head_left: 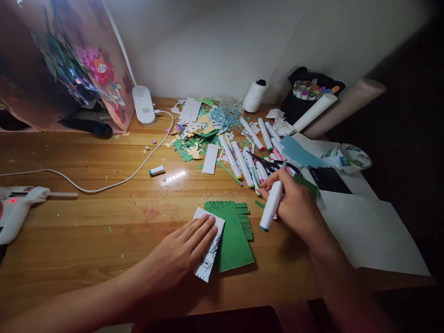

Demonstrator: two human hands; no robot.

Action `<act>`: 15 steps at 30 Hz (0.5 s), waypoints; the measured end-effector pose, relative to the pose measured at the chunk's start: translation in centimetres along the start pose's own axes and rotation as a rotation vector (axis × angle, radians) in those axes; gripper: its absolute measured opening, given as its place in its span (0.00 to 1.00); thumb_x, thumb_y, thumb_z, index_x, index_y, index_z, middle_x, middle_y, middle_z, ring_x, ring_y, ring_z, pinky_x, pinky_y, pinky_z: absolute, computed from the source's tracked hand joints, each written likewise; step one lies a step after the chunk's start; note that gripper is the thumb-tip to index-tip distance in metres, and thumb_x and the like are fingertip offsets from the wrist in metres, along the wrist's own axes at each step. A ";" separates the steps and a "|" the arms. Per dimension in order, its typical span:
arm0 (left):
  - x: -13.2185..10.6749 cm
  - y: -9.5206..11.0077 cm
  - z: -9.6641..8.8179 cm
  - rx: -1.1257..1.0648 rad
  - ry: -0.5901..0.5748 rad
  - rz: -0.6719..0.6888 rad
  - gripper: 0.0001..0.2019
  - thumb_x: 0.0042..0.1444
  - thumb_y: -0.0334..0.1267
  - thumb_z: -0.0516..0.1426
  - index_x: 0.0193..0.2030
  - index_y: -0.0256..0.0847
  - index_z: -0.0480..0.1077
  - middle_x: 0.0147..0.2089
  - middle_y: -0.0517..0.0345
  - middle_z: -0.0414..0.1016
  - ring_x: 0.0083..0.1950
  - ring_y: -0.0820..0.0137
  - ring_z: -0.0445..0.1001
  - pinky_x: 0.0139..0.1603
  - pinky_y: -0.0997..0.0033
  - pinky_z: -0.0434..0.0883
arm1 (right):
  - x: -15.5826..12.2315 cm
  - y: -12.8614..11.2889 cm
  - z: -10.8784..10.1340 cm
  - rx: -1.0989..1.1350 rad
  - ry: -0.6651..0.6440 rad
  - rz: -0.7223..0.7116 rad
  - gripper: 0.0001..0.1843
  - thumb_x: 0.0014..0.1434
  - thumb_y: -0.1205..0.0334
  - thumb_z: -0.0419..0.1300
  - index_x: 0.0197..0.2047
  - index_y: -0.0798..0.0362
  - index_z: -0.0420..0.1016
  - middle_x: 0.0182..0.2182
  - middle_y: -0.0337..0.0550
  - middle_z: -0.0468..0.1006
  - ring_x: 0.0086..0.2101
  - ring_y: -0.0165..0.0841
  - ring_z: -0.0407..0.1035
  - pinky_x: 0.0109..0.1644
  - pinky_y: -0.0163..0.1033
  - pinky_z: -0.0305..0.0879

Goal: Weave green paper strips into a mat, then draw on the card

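Observation:
My left hand (194, 240) lies flat with its fingers stretched out. Under it is a white card (201, 272) with black drawn lines, partly covered by the fingers. That card overlaps the left side of a green card piece (236, 249), whose top and right edges are cut into small tabs. To the right, my right hand (293, 199) is closed around a white marker (272, 206) with a green end, held tilted above the table. A small white marker cap (157, 170) with a dark end rests on the wood further left.
Paper scraps (197, 134) pile up at the back. Several markers (243, 164) and black scissors (267, 162) lie beyond my right hand. White sheets (371, 236) and clear tape (347, 158) are on the right. A glue gun (21, 208) and a white cable (132, 175) occupy the left.

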State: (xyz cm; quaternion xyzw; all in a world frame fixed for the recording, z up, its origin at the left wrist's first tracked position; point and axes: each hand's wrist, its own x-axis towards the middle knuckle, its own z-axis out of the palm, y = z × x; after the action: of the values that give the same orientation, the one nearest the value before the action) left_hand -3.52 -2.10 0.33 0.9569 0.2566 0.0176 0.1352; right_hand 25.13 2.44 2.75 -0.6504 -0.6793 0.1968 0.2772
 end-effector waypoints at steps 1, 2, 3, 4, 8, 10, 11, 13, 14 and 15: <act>0.0 0.0 0.0 0.007 -0.001 -0.003 0.34 0.54 0.25 0.49 0.69 0.29 0.45 0.70 0.41 0.46 0.71 0.58 0.43 0.67 0.57 0.55 | -0.1 -0.1 0.6 0.014 0.067 -0.011 0.10 0.55 0.59 0.62 0.33 0.47 0.61 0.31 0.40 0.74 0.29 0.36 0.69 0.31 0.39 0.62; 0.0 0.1 0.0 0.019 -0.003 -0.006 0.34 0.54 0.25 0.49 0.69 0.29 0.46 0.70 0.40 0.46 0.71 0.58 0.43 0.67 0.57 0.55 | -0.3 -0.4 1.2 0.040 0.079 -0.029 0.12 0.55 0.58 0.63 0.33 0.47 0.61 0.32 0.40 0.74 0.30 0.37 0.70 0.32 0.40 0.63; 0.1 0.2 0.1 0.034 -0.004 -0.007 0.33 0.54 0.24 0.48 0.68 0.28 0.46 0.70 0.40 0.46 0.71 0.57 0.44 0.67 0.56 0.55 | -0.6 -0.6 1.9 0.078 0.037 -0.055 0.13 0.54 0.58 0.64 0.34 0.47 0.60 0.32 0.40 0.74 0.31 0.37 0.70 0.34 0.40 0.64; 0.1 0.3 0.1 0.051 -0.006 -0.008 0.33 0.54 0.24 0.47 0.68 0.28 0.46 0.70 0.39 0.46 0.71 0.57 0.44 0.67 0.56 0.56 | -0.9 -0.9 2.5 0.116 -0.039 -0.083 0.14 0.54 0.59 0.64 0.34 0.47 0.60 0.33 0.39 0.73 0.32 0.36 0.70 0.35 0.40 0.65; 0.0 0.9 0.7 0.087 0.000 -0.022 0.33 0.54 0.23 0.45 0.68 0.27 0.46 0.70 0.38 0.46 0.71 0.55 0.43 0.67 0.54 0.55 | -1.8 -2.0 4.1 0.120 -0.337 -0.196 0.16 0.52 0.63 0.65 0.38 0.47 0.60 0.39 0.43 0.72 0.41 0.40 0.69 0.44 0.45 0.65; -0.1 1.2 1.1 0.093 0.018 -0.039 0.33 0.54 0.22 0.45 0.69 0.27 0.44 0.70 0.37 0.46 0.71 0.55 0.42 0.67 0.54 0.55 | -1.9 -2.3 4.2 0.079 -0.388 -0.218 0.15 0.53 0.64 0.64 0.39 0.47 0.60 0.39 0.43 0.71 0.41 0.41 0.68 0.44 0.46 0.65; -0.2 1.4 1.3 0.100 0.031 -0.049 0.34 0.54 0.22 0.44 0.69 0.27 0.43 0.70 0.37 0.46 0.71 0.54 0.42 0.67 0.54 0.55 | -1.9 -2.3 4.1 0.065 -0.391 -0.216 0.15 0.53 0.65 0.64 0.39 0.48 0.60 0.38 0.43 0.71 0.41 0.41 0.68 0.43 0.46 0.64; -0.4 1.6 1.6 0.114 0.063 -0.077 0.34 0.54 0.22 0.44 0.69 0.26 0.41 0.70 0.35 0.46 0.71 0.54 0.42 0.66 0.54 0.56 | -1.9 -2.4 3.9 0.057 -0.386 -0.196 0.17 0.51 0.66 0.65 0.38 0.48 0.59 0.37 0.42 0.70 0.40 0.40 0.67 0.42 0.44 0.64; -0.5 1.7 1.7 0.116 0.079 -0.090 0.34 0.54 0.23 0.44 0.69 0.26 0.40 0.70 0.35 0.47 0.71 0.54 0.43 0.66 0.54 0.57 | -1.8 -2.4 3.8 0.066 -0.382 -0.171 0.18 0.51 0.66 0.66 0.36 0.48 0.59 0.36 0.40 0.70 0.38 0.39 0.67 0.41 0.43 0.63; -0.5 1.8 1.6 0.114 0.094 -0.101 0.35 0.54 0.23 0.44 0.70 0.26 0.39 0.69 0.35 0.47 0.71 0.54 0.43 0.66 0.55 0.57 | -1.8 -2.3 3.8 0.087 -0.378 -0.141 0.18 0.50 0.67 0.66 0.35 0.48 0.58 0.35 0.39 0.69 0.36 0.37 0.67 0.39 0.41 0.63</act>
State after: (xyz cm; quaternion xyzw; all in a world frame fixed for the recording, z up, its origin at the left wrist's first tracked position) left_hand -2.96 -4.26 -0.75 0.9469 0.3114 0.0409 0.0692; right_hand 20.91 0.83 1.06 -0.5403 -0.7539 0.3246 0.1854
